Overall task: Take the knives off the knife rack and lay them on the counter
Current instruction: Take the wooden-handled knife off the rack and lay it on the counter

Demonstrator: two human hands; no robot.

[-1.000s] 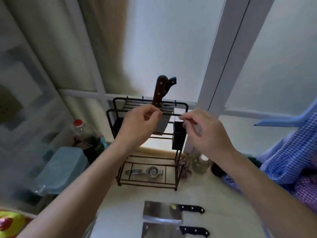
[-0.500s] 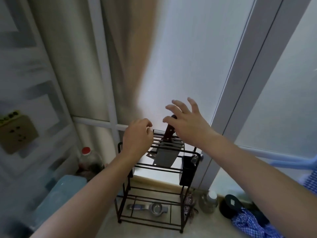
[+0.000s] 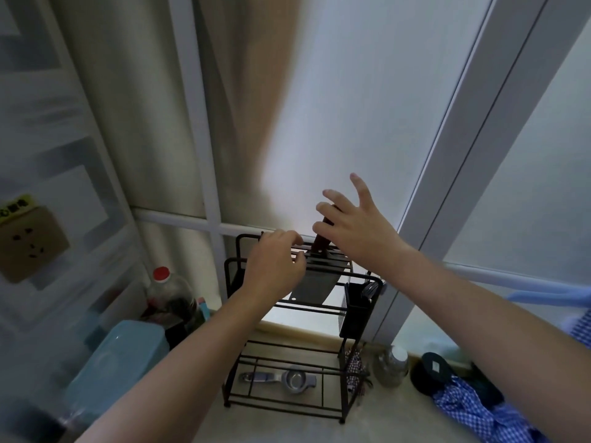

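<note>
Standing on the pale stone counter (image 3: 287,426), the black wire knife rack (image 3: 281,407) holds one steel cleaver with a dark wooden handle (image 3: 315,284) in its top slots: long axis near vertical, handle up, blade hanging inside the frame. Right hand (image 3: 355,230) is nearer, fingers spread, half-open around the handle, grip not yet closed. Left hand (image 3: 275,266) rests loosely curled on the rack's top rails, holding nothing. Likely pull: straight up.
</note>
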